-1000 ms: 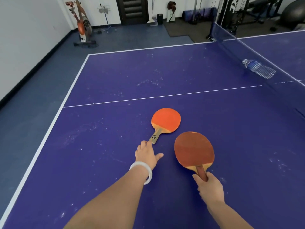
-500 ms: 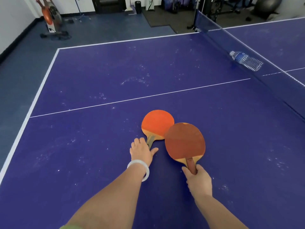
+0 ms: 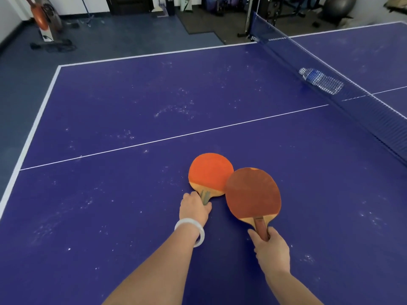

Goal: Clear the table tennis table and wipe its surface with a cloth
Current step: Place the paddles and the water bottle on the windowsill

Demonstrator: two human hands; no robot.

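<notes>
Since both paddles sit close together near the person, the clearing part of the job looks barely begun. At the far left an orange exercise machine [image 3: 46, 23] stands on the floor, well apart from the blue-violet table tennis table [image 3: 110, 102], whose surface is flecked with white dusty specks [image 3: 171, 111].

Left of centre, the left hand [image 3: 195, 208], a white bangle [image 3: 190, 231] on its wrist, curls its fingers over the handle of the bright orange wooden paddle [image 3: 210, 172], which lies flat on the table. Just to its right, the dark red-brown wooden paddle [image 3: 253, 192] overlaps the orange blade's right edge. The right hand [image 3: 272, 249] grips its handle, fingers wrapped round the very end. Whether that blade rests on the orange one or hangs just above it, I cannot tell.

Further right the dark blue net [image 3: 374, 111] crosses the table, and a clear plastic water bottle [image 3: 320, 81] lies on its side beyond it.

The overlap is the likeliest trouble. If the orange paddle is lifted first, it would push up under the darker blade and could twist it in that end-only grip. The left hand's hold looks shallow, so its paddle may slip and clatter down. The bottle, lying on its side, could roll when reached for across the net, or be overlooked. No cloth is in view.
</notes>
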